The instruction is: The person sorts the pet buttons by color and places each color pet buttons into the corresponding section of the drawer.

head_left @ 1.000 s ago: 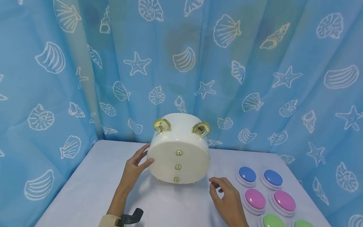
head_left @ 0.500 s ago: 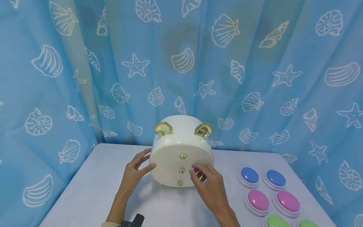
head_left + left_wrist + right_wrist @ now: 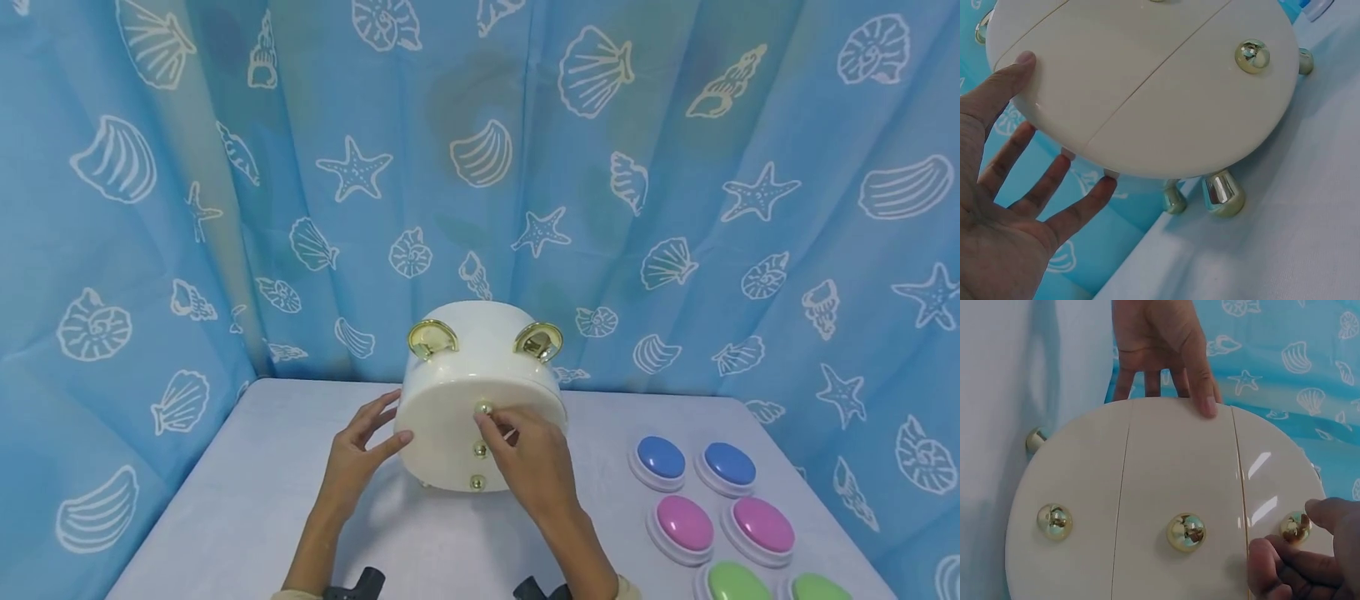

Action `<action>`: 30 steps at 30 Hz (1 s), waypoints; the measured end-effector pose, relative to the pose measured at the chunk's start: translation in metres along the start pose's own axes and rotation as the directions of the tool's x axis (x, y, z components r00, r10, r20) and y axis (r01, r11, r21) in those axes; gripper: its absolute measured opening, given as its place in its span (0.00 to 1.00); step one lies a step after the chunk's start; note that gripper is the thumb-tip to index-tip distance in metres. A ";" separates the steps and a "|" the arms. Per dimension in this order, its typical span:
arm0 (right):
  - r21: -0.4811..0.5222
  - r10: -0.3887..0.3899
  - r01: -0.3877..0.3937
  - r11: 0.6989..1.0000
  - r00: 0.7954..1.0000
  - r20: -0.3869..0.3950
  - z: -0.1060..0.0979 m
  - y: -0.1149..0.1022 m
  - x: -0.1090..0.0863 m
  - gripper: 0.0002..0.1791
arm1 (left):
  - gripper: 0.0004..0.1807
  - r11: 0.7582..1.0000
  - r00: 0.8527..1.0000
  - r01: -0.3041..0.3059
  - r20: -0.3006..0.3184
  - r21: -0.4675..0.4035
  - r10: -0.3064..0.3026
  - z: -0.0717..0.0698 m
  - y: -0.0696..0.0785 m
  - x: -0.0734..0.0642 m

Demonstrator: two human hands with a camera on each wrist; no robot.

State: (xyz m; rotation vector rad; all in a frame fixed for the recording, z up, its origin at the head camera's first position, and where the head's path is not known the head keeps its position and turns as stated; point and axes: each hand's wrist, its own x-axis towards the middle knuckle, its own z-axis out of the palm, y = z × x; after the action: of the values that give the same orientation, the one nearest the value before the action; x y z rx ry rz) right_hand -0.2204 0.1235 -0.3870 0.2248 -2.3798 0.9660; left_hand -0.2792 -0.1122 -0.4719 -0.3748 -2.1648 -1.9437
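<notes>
A white rounded box with three drawers [image 3: 442, 437], gold ears [image 3: 433, 338] and gold feet [image 3: 1224, 194] stands on the table. My left hand [image 3: 366, 446] touches its left side, thumb on the front face and spread fingers against the side wall. At the top drawer, my right hand [image 3: 534, 458] pinches the gold knob [image 3: 1295, 526] between thumb and forefinger. The middle knob [image 3: 1186, 532] and the bottom knob [image 3: 1054, 521] show in the right wrist view. Thin seams between the drawers look closed. The right part of the front is hidden behind my right hand in the head view.
On the right of the white table [image 3: 255, 483] stand push-button lights in pairs: blue [image 3: 661, 457], pink [image 3: 685, 523] and green [image 3: 738, 581]. A blue curtain [image 3: 420, 217] with shell prints hangs behind and along the sides.
My right hand has moved left and up from the table beside the box to the top drawer knob, which it now pinches. The left hand stays at the box's side.
</notes>
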 end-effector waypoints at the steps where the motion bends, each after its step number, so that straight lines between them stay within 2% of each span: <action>1: 0.003 0.004 -0.004 1.000 1.000 -0.015 0.001 -0.001 0.000 0.13 | 0.33 1.000 1.000 0.000 -0.001 0.001 0.000 0.000 0.000 -0.001; 6: 0.090 -0.005 0.014 0.996 0.995 -0.101 0.009 0.000 -0.002 0.11 | 0.33 1.000 1.000 0.017 -0.013 0.013 -0.017 0.001 -0.001 -0.004; 11: 0.173 0.021 0.000 0.985 0.992 -0.122 0.010 0.002 -0.007 0.11 | 0.33 1.000 1.000 0.024 -0.003 0.006 -0.024 0.001 -0.004 -0.005; 17: 0.186 0.031 -0.009 0.982 0.993 -0.115 0.005 0.000 -0.013 0.11 | 0.33 1.000 1.000 0.029 0.006 0.002 -0.029 0.002 -0.003 -0.004; 30: 0.199 0.021 0.005 0.980 0.992 -0.127 -0.002 -0.003 -0.021 0.10 | 0.33 1.000 1.000 -0.002 0.000 0.000 0.002 0.002 -0.002 -0.001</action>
State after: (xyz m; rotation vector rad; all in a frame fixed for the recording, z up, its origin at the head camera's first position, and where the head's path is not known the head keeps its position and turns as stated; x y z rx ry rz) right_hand -0.2010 0.1211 -0.3956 0.2208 -2.1701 1.1876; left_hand -0.2791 -0.1109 -0.4740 -0.3764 -2.1631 -1.9432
